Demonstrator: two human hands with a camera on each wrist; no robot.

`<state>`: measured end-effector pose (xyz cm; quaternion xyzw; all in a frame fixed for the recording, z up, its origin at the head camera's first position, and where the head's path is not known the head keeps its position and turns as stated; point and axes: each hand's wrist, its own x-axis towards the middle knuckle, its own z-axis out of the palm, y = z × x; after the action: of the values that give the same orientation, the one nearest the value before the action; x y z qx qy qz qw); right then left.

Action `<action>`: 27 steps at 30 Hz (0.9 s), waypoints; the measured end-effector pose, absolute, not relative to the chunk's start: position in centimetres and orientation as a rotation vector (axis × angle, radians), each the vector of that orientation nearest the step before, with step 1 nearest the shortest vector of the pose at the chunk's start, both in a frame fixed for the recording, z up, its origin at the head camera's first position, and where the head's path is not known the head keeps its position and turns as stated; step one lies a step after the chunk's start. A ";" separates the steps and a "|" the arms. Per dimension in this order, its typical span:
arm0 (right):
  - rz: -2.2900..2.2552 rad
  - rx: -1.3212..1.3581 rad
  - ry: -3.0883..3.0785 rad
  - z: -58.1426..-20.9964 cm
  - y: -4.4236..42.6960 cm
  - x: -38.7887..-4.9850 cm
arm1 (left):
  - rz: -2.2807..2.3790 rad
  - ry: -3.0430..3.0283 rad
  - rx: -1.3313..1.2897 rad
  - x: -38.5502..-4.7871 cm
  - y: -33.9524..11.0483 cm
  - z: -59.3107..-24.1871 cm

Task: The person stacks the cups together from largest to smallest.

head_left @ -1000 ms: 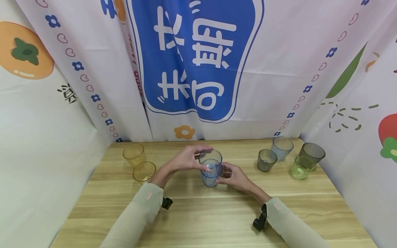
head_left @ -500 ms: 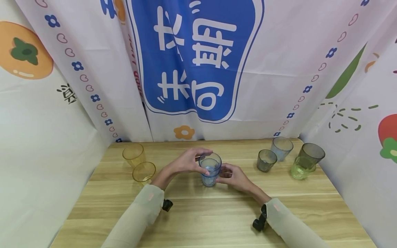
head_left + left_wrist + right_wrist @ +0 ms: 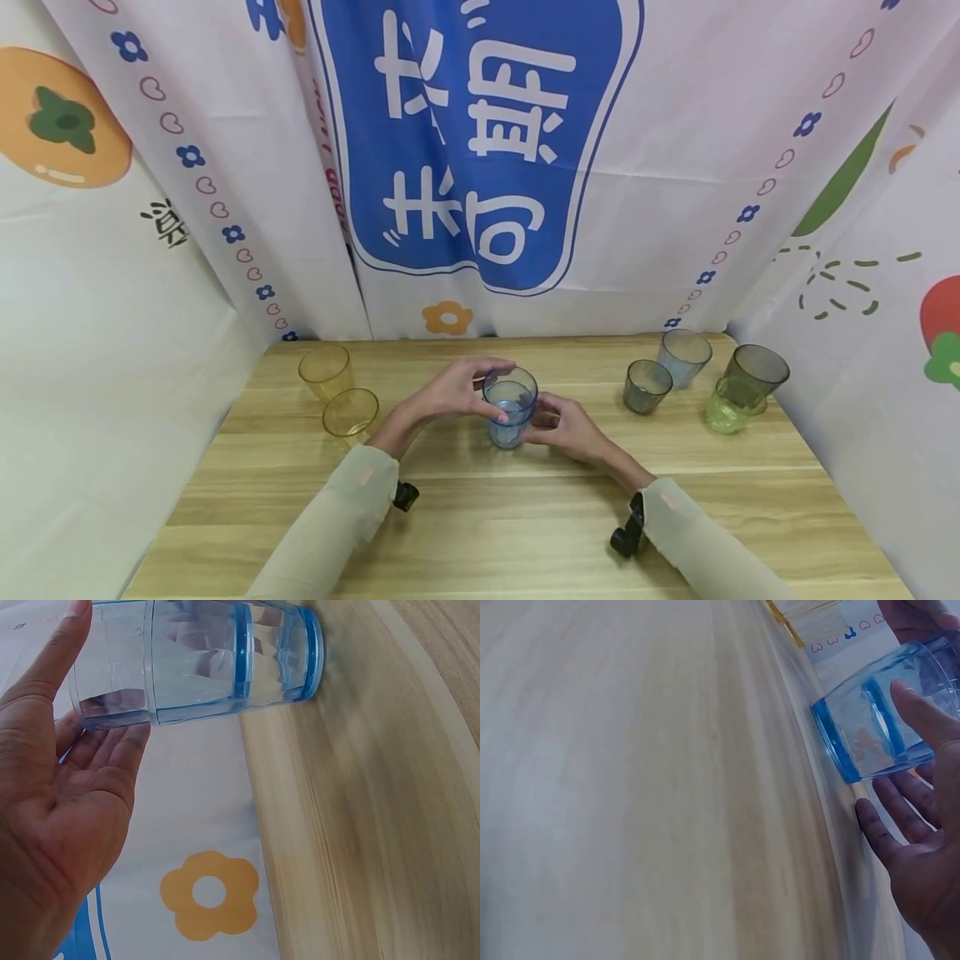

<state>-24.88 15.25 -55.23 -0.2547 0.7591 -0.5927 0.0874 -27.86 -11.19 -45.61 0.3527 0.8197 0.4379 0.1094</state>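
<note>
Two clear blue glasses stand nested at the middle of the table, the upper glass [image 3: 510,387] sitting partly inside the lower glass [image 3: 507,435]. My left hand [image 3: 461,390] grips the upper glass near its rim, thumb in front and fingers behind. From the right, my right hand [image 3: 567,428] holds the lower glass between thumb and fingers. The left wrist view shows the upper glass [image 3: 191,660] lying between thumb and fingers of the left hand [image 3: 71,780]. In the right wrist view, the right thumb rests on the lower glass [image 3: 855,735], its base on the table.
Two yellow glasses [image 3: 326,375] [image 3: 350,414] stand at the left of the wooden table [image 3: 480,517]. At the right are a small grey glass [image 3: 647,388], a pale blue glass [image 3: 684,360], a dark glass [image 3: 757,367] and a green glass [image 3: 731,410]. A printed cloth [image 3: 630,250] hangs behind.
Over the last second the upper glass has moved down a little into the lower one, my left hand going with it. My right hand has stayed at the lower glass.
</note>
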 end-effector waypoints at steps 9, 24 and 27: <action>-1.726 -0.770 2.297 -55.1 14.7 -25.0 | 1.279 2.439 1.041 -27.5 -11.1 -45.5; -1.723 -0.744 2.312 -55.1 14.4 -25.2 | 1.187 2.508 1.041 -27.1 -11.3 -45.1; -1.729 -0.742 2.310 -55.0 14.4 -25.1 | 1.224 2.491 1.053 -27.0 -11.4 -44.9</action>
<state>-25.14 14.37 -54.97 -0.2483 0.7728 -0.5784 0.0811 -26.97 -11.45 -44.87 0.3534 0.8361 0.4106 0.0864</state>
